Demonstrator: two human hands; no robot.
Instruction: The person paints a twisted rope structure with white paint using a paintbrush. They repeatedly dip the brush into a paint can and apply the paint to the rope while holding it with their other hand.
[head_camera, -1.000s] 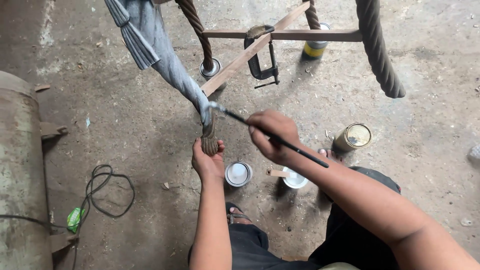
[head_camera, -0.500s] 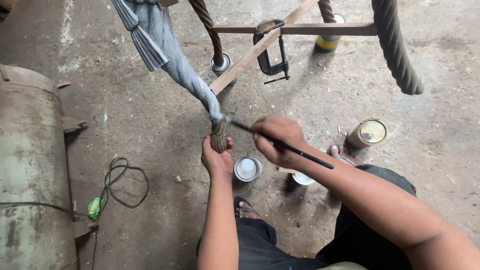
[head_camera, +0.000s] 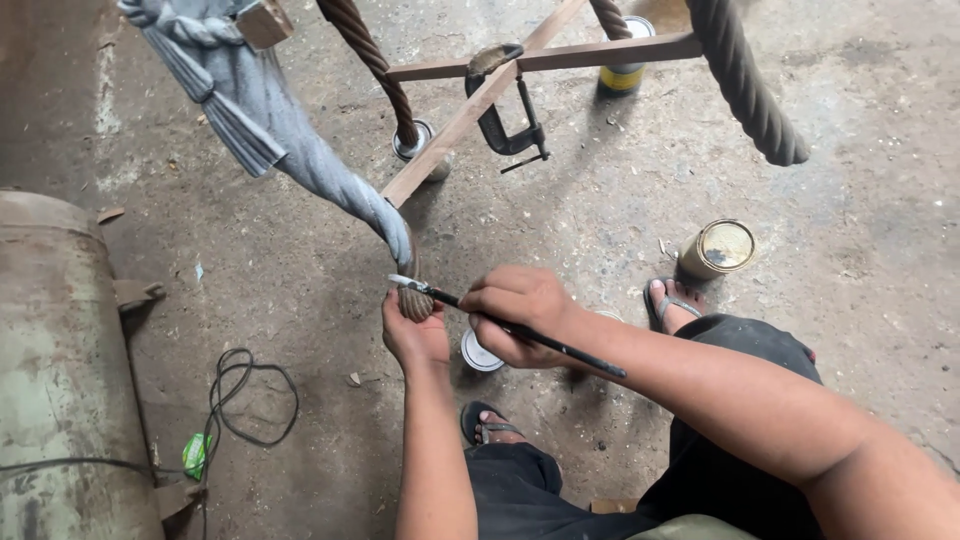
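A thin dark paintbrush (head_camera: 510, 327) was pinched in the right hand (head_camera: 522, 312), fingers curled shut around the shaft, bristle tip laid against the lower end of a carved furniture leg (head_camera: 413, 298). That brown, ridged foot was cupped from below by the left hand (head_camera: 412, 335), fingers wrapped around it. Above the foot the leg was seen coated grey-blue (head_camera: 300, 150), running up and left toward the frame's top edge. A small open tin (head_camera: 478, 352) with pale content was sat on the concrete floor (head_camera: 300, 280) just below both hands, partly hidden by the right hand. A larger can (head_camera: 717, 250) lay tilted to the right, near a sandalled foot (head_camera: 668, 300). A C-clamp (head_camera: 505, 115) was fixed on crossed wooden slats (head_camera: 560, 58) between twisted dark legs (head_camera: 745, 85). A yellow can (head_camera: 623, 70) was stood behind the slats. A black cable (head_camera: 245, 395) was coiled at left beside a rusty drum (head_camera: 55, 370).
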